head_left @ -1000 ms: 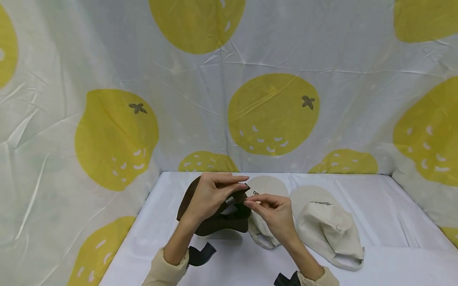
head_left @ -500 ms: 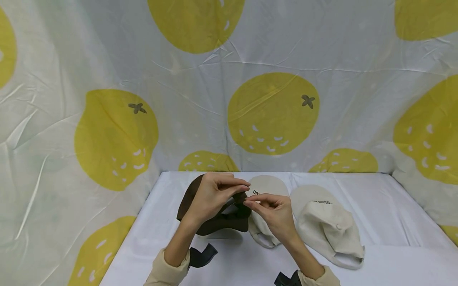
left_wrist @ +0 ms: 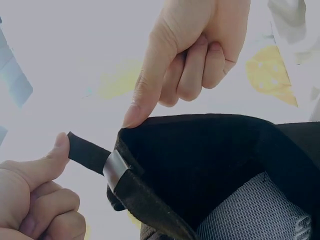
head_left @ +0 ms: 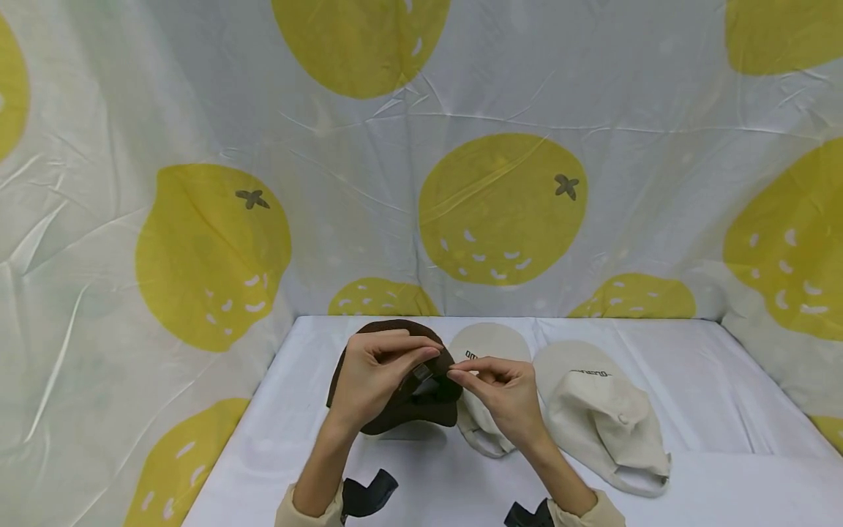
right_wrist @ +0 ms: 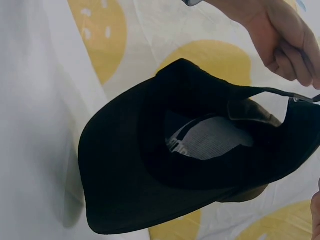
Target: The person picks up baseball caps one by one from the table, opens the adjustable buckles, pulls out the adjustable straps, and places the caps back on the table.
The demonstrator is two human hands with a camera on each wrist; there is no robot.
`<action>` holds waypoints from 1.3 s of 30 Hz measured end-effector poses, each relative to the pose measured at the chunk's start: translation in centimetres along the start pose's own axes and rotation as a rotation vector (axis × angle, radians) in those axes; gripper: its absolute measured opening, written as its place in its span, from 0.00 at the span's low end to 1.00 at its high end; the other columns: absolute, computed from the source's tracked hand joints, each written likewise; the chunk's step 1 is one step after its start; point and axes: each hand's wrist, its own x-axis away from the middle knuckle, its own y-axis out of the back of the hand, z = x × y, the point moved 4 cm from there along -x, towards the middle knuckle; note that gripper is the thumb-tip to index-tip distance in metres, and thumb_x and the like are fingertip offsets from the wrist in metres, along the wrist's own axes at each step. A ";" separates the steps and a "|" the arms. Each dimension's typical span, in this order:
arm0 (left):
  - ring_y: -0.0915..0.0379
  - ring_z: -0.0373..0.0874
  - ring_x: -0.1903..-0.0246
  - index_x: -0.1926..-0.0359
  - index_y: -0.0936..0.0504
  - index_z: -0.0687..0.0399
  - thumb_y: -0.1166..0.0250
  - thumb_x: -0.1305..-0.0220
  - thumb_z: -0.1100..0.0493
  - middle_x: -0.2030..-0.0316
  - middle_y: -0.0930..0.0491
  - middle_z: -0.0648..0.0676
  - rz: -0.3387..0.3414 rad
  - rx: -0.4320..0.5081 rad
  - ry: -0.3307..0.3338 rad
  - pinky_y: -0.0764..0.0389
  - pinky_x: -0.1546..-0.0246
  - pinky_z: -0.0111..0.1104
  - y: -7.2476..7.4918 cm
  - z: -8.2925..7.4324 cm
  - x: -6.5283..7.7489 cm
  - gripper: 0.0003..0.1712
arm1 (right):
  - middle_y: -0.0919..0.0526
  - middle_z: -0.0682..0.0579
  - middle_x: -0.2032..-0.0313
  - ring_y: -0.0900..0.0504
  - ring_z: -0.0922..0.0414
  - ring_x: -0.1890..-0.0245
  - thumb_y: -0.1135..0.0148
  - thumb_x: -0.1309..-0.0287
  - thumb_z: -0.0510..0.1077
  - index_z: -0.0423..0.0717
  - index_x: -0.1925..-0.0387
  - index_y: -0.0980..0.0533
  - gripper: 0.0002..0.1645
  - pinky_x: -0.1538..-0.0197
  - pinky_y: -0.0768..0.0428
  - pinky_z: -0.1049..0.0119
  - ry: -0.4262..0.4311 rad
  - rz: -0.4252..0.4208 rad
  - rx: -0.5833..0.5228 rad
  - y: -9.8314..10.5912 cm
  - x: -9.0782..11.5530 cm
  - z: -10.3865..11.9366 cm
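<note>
A dark brown baseball cap is held up over the white table, its crown opening showing a pale mesh lining in the right wrist view. At the cap's back, an adjustment strap runs through a metal buckle. My left hand pinches the strap's free end between thumb and index finger, other fingers curled. My right hand pinches the back edge of the cap beside the buckle. The cap's brim spreads toward the left side of the right wrist view.
Two cream caps, a partly covered one and a crumpled one, lie on the white tabletop to the right. Behind stands a white curtain printed with yellow lemons.
My left hand has moved left and slightly down, away from the right hand, drawing the strap end with it. The right hand keeps its place; more of the cap's crown shows.
</note>
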 end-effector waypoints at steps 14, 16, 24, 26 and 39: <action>0.17 0.44 0.69 0.63 0.09 0.69 0.28 0.39 0.70 0.68 0.12 0.64 -0.094 0.067 0.057 0.18 0.66 0.23 1.6 0.6 1.6 0.05 | 0.21 0.49 0.84 0.50 0.57 0.85 0.27 0.45 0.27 0.27 0.65 0.14 0.05 0.82 0.45 0.64 0.036 0.008 -0.019 -0.1 0.0 -0.3; 0.17 0.43 0.69 0.62 0.09 0.69 0.28 0.39 0.70 0.68 0.12 0.65 -0.107 0.070 0.065 0.17 0.66 0.24 1.8 0.7 1.7 0.05 | 0.25 0.47 0.86 0.50 0.57 0.85 0.28 0.45 0.26 0.27 0.65 0.14 0.05 0.82 0.46 0.63 0.045 0.014 -0.025 -0.2 -0.1 -0.3; 0.19 0.43 0.69 0.62 0.09 0.69 0.28 0.39 0.70 0.68 0.12 0.64 -0.135 0.083 0.079 0.17 0.65 0.26 2.0 0.6 1.9 0.05 | 0.35 0.49 0.90 0.51 0.58 0.86 0.28 0.45 0.26 0.30 0.65 0.14 0.04 0.83 0.48 0.63 0.047 0.018 0.000 -0.2 -0.1 -0.1; 0.19 0.43 0.68 0.62 0.09 0.69 0.27 0.39 0.70 0.68 0.12 0.60 -0.137 0.090 0.083 0.16 0.64 0.27 2.0 0.6 1.9 0.05 | 0.35 0.49 0.90 0.51 0.57 0.86 0.28 0.45 0.26 0.30 0.65 0.14 0.04 0.84 0.49 0.63 0.048 0.018 0.004 -0.2 0.0 -0.1; 0.16 0.38 0.62 0.62 0.12 0.74 0.29 0.38 0.70 0.67 0.10 0.45 -0.257 0.112 0.088 0.15 0.56 0.28 3.6 0.2 2.1 0.06 | 0.38 0.51 0.91 0.53 0.58 0.85 0.28 0.46 0.25 0.30 0.66 0.14 0.05 0.84 0.49 0.64 0.067 0.020 0.017 0.2 0.1 -0.4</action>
